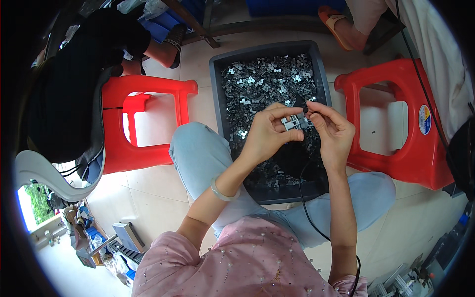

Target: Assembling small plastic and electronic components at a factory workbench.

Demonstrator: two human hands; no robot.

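Observation:
My left hand (266,134) pinches a small grey metal-and-plastic part (293,122) between thumb and fingers, held above the tray. My right hand (332,132) touches the same part from the right and grips a small black round piece (305,109) at the end of a thin black cable (309,208) that runs down past my right forearm. Both hands hover over a dark grey plastic tray (215,84) filled with many small grey and black parts (267,81). A pale bangle sits on my left wrist.
Two red plastic stools stand on the tiled floor, one at the left (143,119) and one at the right (396,123). A person in black sits at the upper left (74,84). Another person's sandalled foot (339,24) shows at the top. Boxes and tools lie at the lower corners.

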